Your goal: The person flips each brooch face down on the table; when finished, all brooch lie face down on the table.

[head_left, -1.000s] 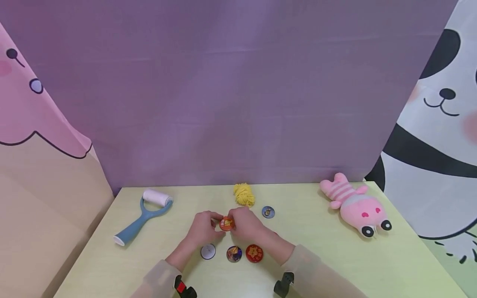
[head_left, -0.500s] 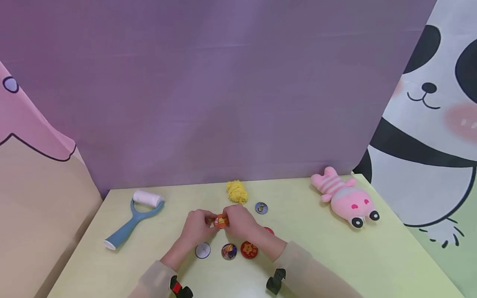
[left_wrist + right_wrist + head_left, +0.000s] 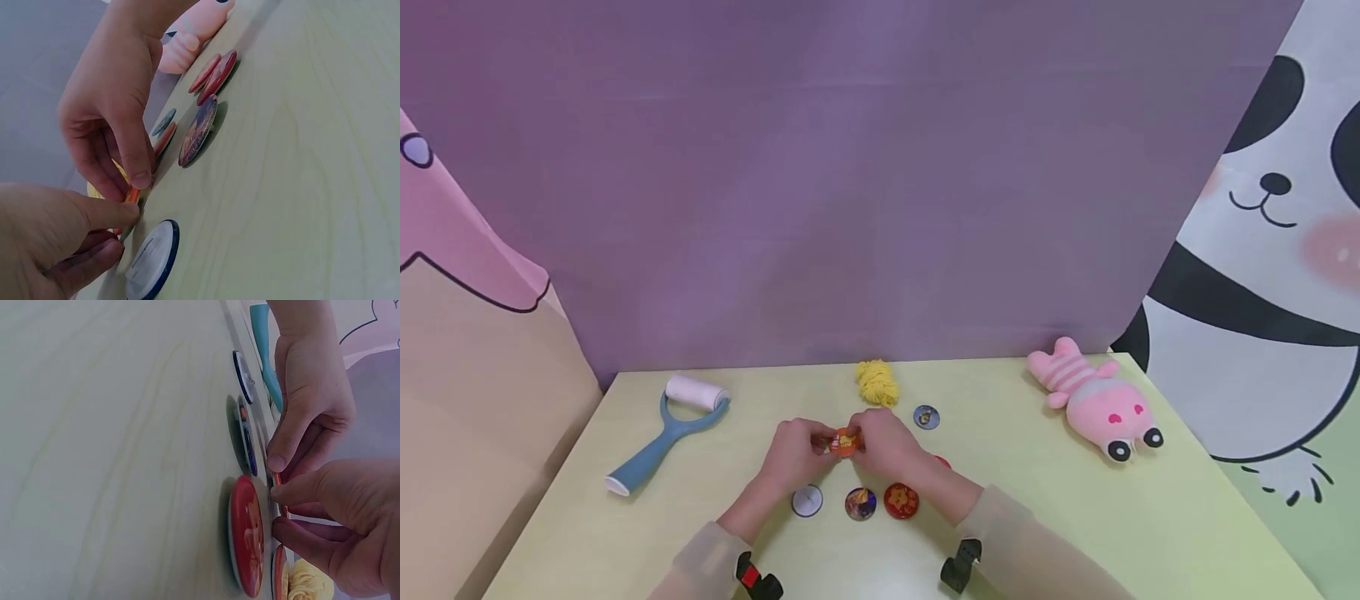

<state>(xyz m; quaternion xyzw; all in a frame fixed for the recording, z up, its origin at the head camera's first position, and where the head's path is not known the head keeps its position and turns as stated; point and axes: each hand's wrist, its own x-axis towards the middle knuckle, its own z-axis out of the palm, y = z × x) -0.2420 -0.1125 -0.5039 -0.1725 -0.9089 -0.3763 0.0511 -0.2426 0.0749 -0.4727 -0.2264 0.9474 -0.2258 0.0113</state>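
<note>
In the head view an orange-red round badge (image 3: 844, 442) is pinched from both sides, by the left hand (image 3: 793, 457) and the right hand (image 3: 887, 443). Its edge shows between the fingertips in both wrist views, where the left hand (image 3: 56, 240) and right hand (image 3: 350, 519) almost meet. Nearer the person lie a white-backed badge (image 3: 807, 501), a dark patterned badge (image 3: 861, 503) and a red badge (image 3: 901, 501). Another red badge (image 3: 943, 462) is mostly hidden behind the right forearm.
Yellow yarn (image 3: 877, 382) and a blue badge (image 3: 927, 417) lie beyond the hands. On the left is a blue-handled roller (image 3: 662, 442), on the right a pink plush toy (image 3: 1105, 404). A purple cloth (image 3: 880, 183) hangs behind the table (image 3: 1075, 533).
The head view has shifted slightly. Both hands keep hold of the orange-red badge at nearly the same place, and the red badge by the right forearm has come partly into sight.
</note>
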